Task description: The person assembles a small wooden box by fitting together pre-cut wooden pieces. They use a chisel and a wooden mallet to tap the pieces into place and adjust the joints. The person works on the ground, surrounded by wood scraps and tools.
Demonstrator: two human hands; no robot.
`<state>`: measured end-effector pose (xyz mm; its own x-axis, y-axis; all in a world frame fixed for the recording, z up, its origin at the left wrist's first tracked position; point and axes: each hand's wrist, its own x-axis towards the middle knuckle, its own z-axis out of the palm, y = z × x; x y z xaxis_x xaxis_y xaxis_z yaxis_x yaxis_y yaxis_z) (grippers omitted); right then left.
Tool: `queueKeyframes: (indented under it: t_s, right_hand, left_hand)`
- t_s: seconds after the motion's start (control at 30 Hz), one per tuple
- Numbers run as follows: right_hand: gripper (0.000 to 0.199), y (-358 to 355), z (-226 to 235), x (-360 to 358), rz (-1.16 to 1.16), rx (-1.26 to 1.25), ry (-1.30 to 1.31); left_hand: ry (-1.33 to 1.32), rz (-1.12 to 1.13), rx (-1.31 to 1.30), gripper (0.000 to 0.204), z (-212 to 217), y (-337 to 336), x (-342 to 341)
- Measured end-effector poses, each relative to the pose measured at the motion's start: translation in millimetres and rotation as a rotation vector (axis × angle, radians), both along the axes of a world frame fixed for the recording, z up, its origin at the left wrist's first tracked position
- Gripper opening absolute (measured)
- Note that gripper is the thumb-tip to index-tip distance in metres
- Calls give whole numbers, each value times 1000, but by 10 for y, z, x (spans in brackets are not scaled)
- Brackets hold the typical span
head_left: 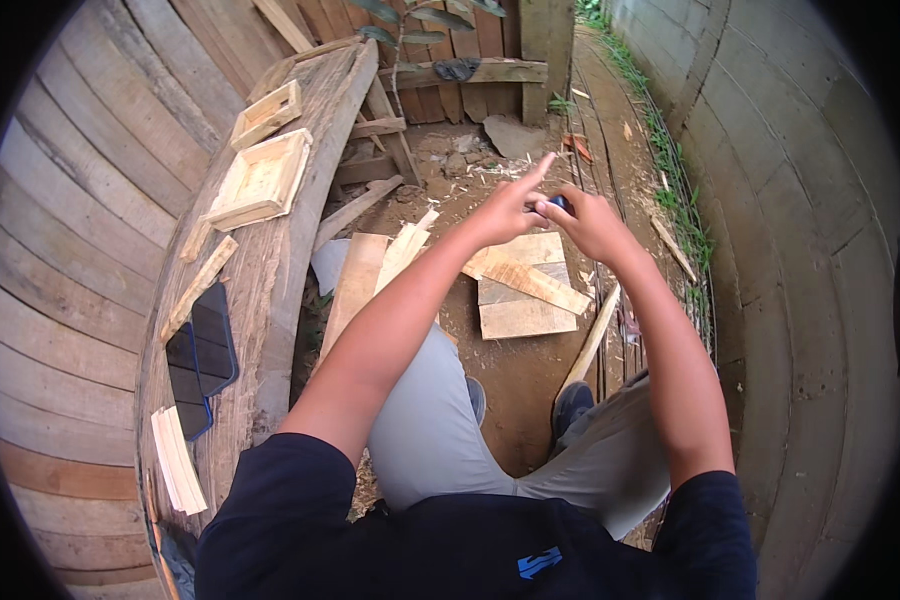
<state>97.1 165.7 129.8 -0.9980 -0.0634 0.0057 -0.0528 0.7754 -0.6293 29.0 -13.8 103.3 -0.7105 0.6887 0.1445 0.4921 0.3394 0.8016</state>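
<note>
My two hands meet in front of me above the dirt ground. My right hand (pixel 592 222) is closed around a small dark blue object (pixel 560 203) that shows only as a tip between the hands. My left hand (pixel 510 205) touches the same object with its index finger stretched out and upward. What the object is cannot be told. Below the hands lie loose wooden boards (pixel 525 290) on the ground.
A long plank workbench (pixel 270 270) runs along my left, bearing two square wooden frames (pixel 262 180), thin wood strips (pixel 177 460) and dark flat panels (pixel 202 355). A board fence stands left, a concrete wall (pixel 800 200) right, with scrap wood and a stick (pixel 592 340) on the ground.
</note>
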Motion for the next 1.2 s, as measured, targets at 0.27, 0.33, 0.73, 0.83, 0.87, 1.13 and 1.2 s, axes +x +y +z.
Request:
queueKeyframes:
  t_s: [0.27,0.33,0.73,0.83,0.87,1.13,1.2]
  right_hand:
    - [35,-118,-136,-47,-41,-49,-35]
    - [33,-85,-192,-49,-52,-67,-29]
    - [23,-364,-242,-146,-457,-730,22]
    - [20,-330,-204,-152,-602,-1051,-78]
    - [19,-320,-179,-146,-620,-1036,-99]
    - [21,-39,-441,-339,-591,-1118,-112]
    - [24,-289,-296,-255,-600,-1059,-61]
  left_hand:
    - [102,-42,-111,99,-74,-40,30]
    - [148,-28,-177,99,4,-33,63]
    - [790,374,234,66,17,-76,-2]
    - [272,356,300,31,113,-168,-20]
    - [137,379,227,19,139,-212,-27]
    - [157,277,173,35,-279,-229,-286]
    - [104,282,142,39,-362,-270,-272]
